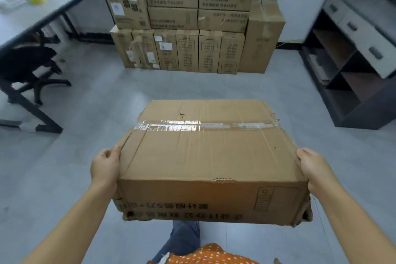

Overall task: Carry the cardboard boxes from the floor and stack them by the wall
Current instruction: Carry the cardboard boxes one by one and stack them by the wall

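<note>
grey tile floor (90, 113) fills the head view, smooth and pale, running back to a white wall (300, 2). a large cardboard box (205, 156) is held off the floor in front of the person, flat side up, with clear tape (203, 125) across its top and printed text on the near face. the left hand (105, 167) grips its left edge, fingers curled round the side with the thumb on top; the right hand (315, 169) clamps the right edge the same way. well ahead, a stack of boxes (192, 23) stands against the wall, upright ones below and flat ones above. a grey desk (42, 19) with a black chair (30, 64) under it is at left, a dark shelf unit (353, 60) with drawers at right.
</note>
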